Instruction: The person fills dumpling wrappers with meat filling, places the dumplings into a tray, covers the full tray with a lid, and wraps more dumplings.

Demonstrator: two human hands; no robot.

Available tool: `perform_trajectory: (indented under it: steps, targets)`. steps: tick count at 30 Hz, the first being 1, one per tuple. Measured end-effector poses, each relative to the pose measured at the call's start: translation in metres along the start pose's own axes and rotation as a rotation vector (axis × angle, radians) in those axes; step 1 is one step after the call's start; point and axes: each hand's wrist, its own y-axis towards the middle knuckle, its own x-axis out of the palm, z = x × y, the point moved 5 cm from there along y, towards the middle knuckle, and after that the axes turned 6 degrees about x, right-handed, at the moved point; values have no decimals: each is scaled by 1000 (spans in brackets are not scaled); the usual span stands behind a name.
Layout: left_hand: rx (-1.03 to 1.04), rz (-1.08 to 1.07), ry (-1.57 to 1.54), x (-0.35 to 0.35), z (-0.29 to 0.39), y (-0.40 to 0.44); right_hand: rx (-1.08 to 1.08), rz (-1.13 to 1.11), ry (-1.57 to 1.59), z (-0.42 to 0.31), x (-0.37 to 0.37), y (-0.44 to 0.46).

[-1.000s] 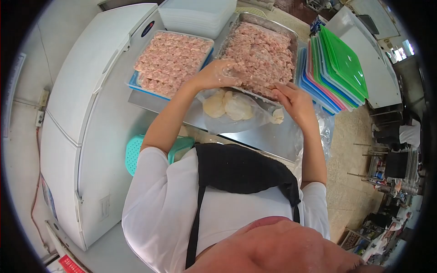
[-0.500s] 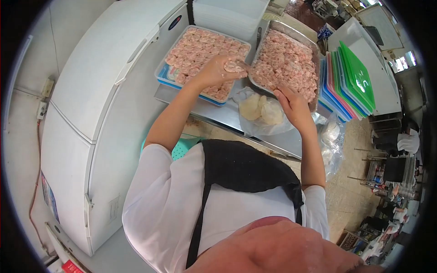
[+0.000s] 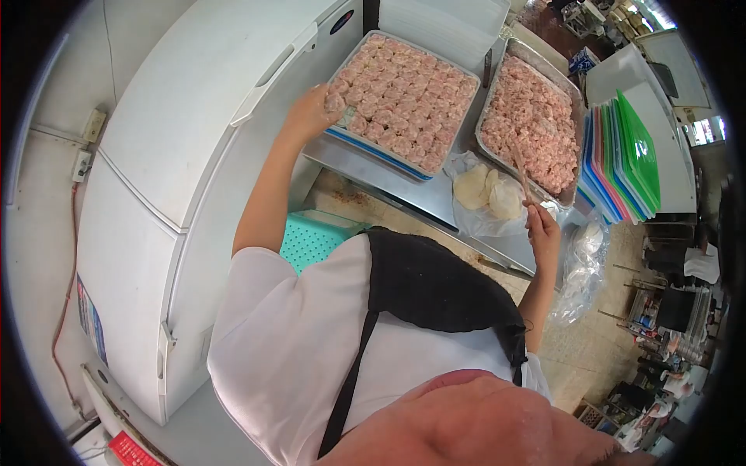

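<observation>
My left hand (image 3: pixel 308 115) is at the left edge of a tray (image 3: pixel 388 158) filled with rows of meat dumplings (image 3: pixel 404 97). Its fingers are closed around one dumpling (image 3: pixel 335 103) at the tray's near-left corner. My right hand (image 3: pixel 542 225) grips the handle end of a thin spatula (image 3: pixel 522 177), whose far end rests on the minced meat (image 3: pixel 528 116). That meat fills a deep metal pan (image 3: pixel 573 87) right of the tray. Round dumpling wrappers (image 3: pixel 470 189) lie on a plastic bag just in front of the pan.
Green, blue and pink plastic trays (image 3: pixel 622 155) stand stacked right of the pan. A white freezer (image 3: pixel 167 116) rises close on the left. A turquoise basket (image 3: pixel 307 241) sits below the steel table (image 3: pixel 404 190). A clear bag (image 3: pixel 581 264) hangs at the right end.
My left hand has moved left with the dumpling, from beside the pan to the tray's corner. My right hand has drawn back toward me, and the spatula now shows over the meat.
</observation>
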Motion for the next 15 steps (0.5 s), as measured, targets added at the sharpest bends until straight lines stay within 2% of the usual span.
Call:
perform_trajectory:
  steps: [2,5,8,11,15]
  targets:
    - [-45,33,29,8,5,2,23,3,54,2,3,-2]
    - [-154,-143,25,14,17,7,-5,19,34,-1,9,-1]
    - [-131,-188,-68,21,20,8,-37,44,29,-9,13,-2]
    - [-36,-121,-78,33,8,12,-55,52,26,-7,12,-3]
    - [-22,-93,-80,37,3,14,-34,53,3,-4,5,-5]
